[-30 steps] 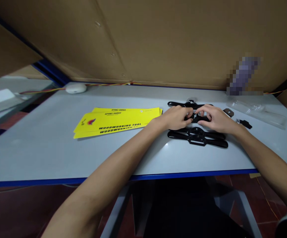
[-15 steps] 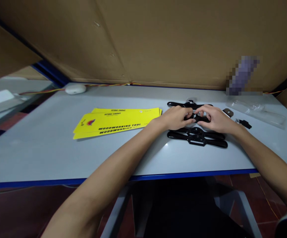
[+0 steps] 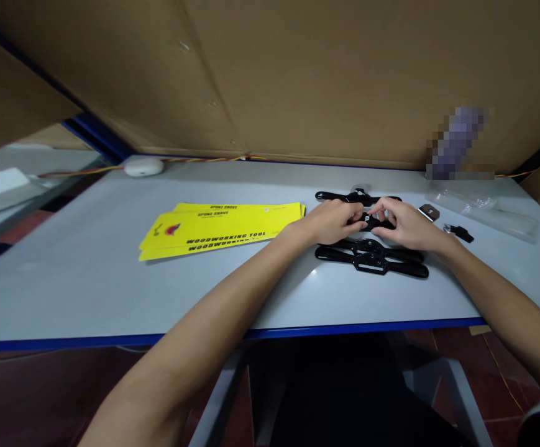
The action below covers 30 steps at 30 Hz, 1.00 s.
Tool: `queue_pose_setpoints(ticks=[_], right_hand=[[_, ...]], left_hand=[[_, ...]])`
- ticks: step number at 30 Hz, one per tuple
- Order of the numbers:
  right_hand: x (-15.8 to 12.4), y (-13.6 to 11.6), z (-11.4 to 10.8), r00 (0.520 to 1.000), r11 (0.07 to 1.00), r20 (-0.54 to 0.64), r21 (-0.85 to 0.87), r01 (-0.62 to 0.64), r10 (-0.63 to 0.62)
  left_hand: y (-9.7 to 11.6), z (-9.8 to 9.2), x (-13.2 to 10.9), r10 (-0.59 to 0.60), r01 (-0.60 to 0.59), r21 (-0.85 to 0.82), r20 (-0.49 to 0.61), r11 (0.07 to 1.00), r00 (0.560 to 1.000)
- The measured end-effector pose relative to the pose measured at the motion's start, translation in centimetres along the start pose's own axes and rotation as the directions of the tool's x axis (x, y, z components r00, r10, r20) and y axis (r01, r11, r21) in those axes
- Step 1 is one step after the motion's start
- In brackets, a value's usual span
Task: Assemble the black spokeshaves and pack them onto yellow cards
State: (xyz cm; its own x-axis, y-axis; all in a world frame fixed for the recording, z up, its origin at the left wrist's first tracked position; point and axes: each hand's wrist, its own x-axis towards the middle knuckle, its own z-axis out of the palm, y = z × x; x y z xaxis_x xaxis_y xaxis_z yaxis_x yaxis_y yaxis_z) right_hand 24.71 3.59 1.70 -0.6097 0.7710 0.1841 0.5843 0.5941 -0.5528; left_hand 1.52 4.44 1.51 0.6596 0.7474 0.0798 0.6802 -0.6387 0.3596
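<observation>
My left hand point(image 3: 332, 221) and my right hand point(image 3: 402, 223) meet over a black spokeshave point(image 3: 370, 220) lying on the pale table point(image 3: 87, 273). Both hands have their fingers curled and pinched on its middle part. Nearer to me lie two more black spokeshaves point(image 3: 372, 259), side by side. Another black spokeshave point(image 3: 351, 197) lies just beyond my hands.
Yellow cardboard sleeves point(image 3: 214, 226) printed "WOODWORKING TOOL" lie stacked to the left. A small metal blade point(image 3: 429, 213) and a black part point(image 3: 458, 232) sit right of my hands, with clear plastic bags point(image 3: 484, 208) beyond. A white oval object point(image 3: 143, 166) rests at the back left. Cardboard walls point(image 3: 297, 81) close the back.
My fingers have shifted slightly on the middle of the spokeshave; the hands stay in the same place. Nothing else has moved.
</observation>
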Motion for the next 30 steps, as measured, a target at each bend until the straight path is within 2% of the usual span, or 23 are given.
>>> queue_pose_setpoints(ticks=[15, 25, 30], right_hand=[[0.2, 0.2, 0.1, 0.999, 0.990, 0.016, 0.128, -0.050, 0.048], [0.1, 0.2, 0.1, 0.996, 0.990, 0.016, 0.107, -0.087, 0.086], [-0.1, 0.2, 0.0, 0.998, 0.997, -0.017, 0.061, -0.057, 0.058]], left_hand=[[-0.1, -0.5, 0.4, 0.032, -0.030, -0.042, 0.041, 0.999, 0.999], [-0.6, -0.2, 0.4, 0.058, -0.056, -0.090, 0.021, 0.994, 0.998], [-1.0, -0.2, 0.5, 0.008, -0.011, -0.128, -0.024, 0.992, 1.000]])
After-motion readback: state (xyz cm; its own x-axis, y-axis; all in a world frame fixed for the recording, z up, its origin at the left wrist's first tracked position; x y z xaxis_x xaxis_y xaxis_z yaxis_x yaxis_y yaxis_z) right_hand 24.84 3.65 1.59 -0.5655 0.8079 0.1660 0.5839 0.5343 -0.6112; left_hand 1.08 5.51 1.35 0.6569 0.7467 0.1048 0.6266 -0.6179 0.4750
